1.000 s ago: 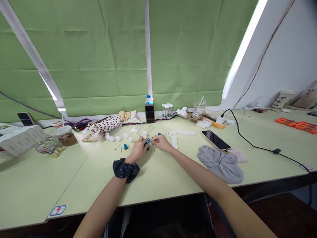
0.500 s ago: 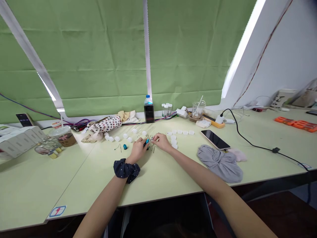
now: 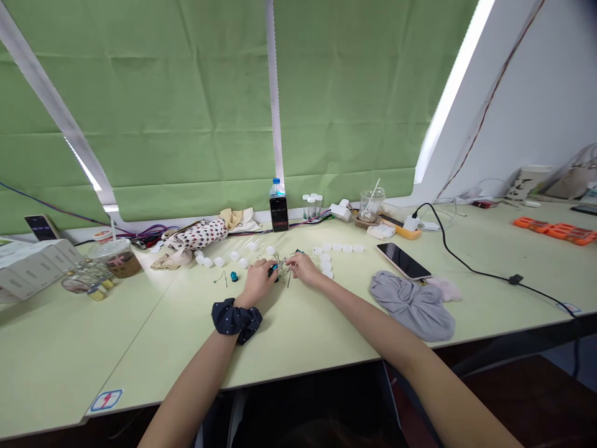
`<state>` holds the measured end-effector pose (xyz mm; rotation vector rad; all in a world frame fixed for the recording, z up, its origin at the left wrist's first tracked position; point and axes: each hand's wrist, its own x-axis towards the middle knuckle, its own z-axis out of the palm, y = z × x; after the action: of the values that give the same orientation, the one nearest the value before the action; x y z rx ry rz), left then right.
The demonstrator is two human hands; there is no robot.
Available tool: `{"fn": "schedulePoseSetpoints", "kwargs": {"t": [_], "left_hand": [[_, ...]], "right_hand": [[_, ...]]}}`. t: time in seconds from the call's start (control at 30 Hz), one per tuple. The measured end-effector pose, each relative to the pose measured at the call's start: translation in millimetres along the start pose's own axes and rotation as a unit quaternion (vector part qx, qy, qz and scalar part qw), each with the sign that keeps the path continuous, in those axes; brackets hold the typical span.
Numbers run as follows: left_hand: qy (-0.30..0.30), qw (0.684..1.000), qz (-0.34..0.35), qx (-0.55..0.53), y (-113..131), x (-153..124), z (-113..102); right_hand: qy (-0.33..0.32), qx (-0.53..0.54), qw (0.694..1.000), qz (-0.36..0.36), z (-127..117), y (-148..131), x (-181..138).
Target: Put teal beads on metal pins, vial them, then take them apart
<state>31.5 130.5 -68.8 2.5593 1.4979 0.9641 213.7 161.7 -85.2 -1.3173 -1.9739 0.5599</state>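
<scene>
My left hand (image 3: 257,281), with a dark scrunchie (image 3: 236,318) on its wrist, is closed around a small teal part (image 3: 276,268) with thin wire legs. My right hand (image 3: 304,268) pinches at the same part from the right, fingers together. Both hands rest on the pale green table (image 3: 298,336) at its middle. Another small teal part (image 3: 234,276) and a loose bent wire (image 3: 222,277) lie just left of my left hand. Several white bottle caps (image 3: 334,247) are scattered behind and beside the hands.
A grey cloth (image 3: 413,303) and a phone (image 3: 403,261) lie to the right, with a black cable (image 3: 471,261) beyond. A water bottle (image 3: 278,210), small vials (image 3: 311,206), a plastic cup (image 3: 369,206) and a patterned pouch (image 3: 196,235) line the back. Jars (image 3: 88,279) and boxes (image 3: 32,264) sit at left.
Both hands stay together on the teal part, with only small finger shifts. The view has drifted slightly, so everything sits a little left and higher.
</scene>
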Motion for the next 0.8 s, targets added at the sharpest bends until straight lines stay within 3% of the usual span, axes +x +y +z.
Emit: {"fn": "schedulePoseSetpoints", "kwargs": {"t": [0.1,0.2,0.37,0.57,0.67,0.8], "left_hand": [[-0.008,1.000,-0.002,0.017,-2,0,0],[-0.024,0.999,0.012,0.037,-2,0,-1],[-0.038,0.998,0.041,0.034,2,-1,-3],[0.028,0.999,-0.012,0.010,-2,1,-3],[0.079,0.994,-0.068,-0.017,-14,3,-1],[0.131,0.977,-0.147,-0.082,-31,5,2]], "right_hand": [[0.015,0.009,1.000,-0.003,-3,1,1],[0.027,0.081,0.996,-0.007,-6,1,0],[-0.045,0.142,0.988,-0.034,-5,0,-2],[-0.009,0.153,0.986,0.064,-3,11,4],[0.034,0.101,0.991,0.080,-10,19,8],[0.139,-0.064,0.984,0.089,-21,28,12]]}}
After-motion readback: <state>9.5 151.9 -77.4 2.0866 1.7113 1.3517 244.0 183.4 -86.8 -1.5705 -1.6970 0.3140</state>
